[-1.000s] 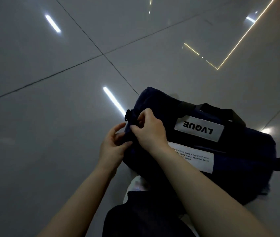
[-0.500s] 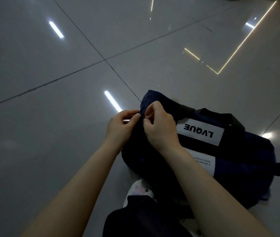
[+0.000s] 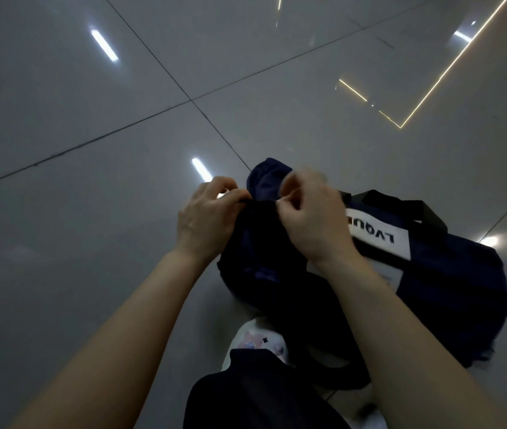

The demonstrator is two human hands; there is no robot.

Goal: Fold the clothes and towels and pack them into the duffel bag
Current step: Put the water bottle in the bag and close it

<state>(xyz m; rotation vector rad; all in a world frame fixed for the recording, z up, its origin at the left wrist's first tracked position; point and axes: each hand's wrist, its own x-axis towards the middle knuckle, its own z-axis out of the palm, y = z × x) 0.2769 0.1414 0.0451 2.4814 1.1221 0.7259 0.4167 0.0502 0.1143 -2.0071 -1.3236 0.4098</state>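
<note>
Now both hands are at the near end of one navy duffel bag (image 3: 450, 274), which lies on the tiled floor (image 3: 91, 212). The left hand (image 3: 207, 219) grips the dark fabric with curled fingers. The right hand (image 3: 311, 221), blurred, pinches the fabric beside it. I cannot see inside the bag.

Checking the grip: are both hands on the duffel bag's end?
Yes, the left hand and right hand both pinch the duffel bag fabric there.

Right hand (image 3: 314, 221) fingers motion-blurred; hides duffel bag (image 3: 450, 274) label's start; grip unclear.
</note>
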